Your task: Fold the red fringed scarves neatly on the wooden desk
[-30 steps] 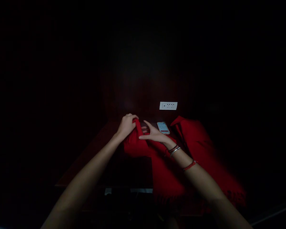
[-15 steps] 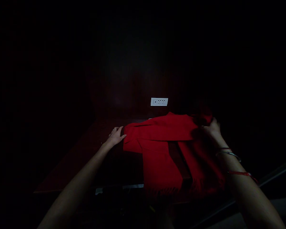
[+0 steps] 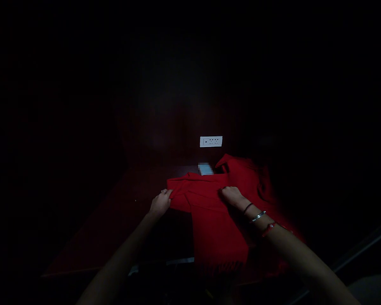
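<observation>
A red fringed scarf (image 3: pixel 206 203) lies spread across a dark table, its fringed end hanging over the front edge. My left hand (image 3: pixel 161 202) pinches the scarf's left corner between thumb and fingers. Over the middle of the cloth, my right hand (image 3: pixel 233 195) is closed, with red fabric gripped at its fingers. More of the scarf lies bunched to the right and behind this hand, partly lost in shadow. Bracelets circle my right wrist and forearm.
A white socket panel (image 3: pixel 211 141) sits on the dark wall behind. Below it, a small pale item (image 3: pixel 205 168), blurred out, lies near the scarf's back edge. The dark reddish tabletop (image 3: pixel 114 220) stretches to the left. Most surroundings are too dark to make out.
My right hand has come from the far right to the scarf's middle, drawing cloth leftward. My left hand has closed on the left corner. The pale item behind is now uncovered.
</observation>
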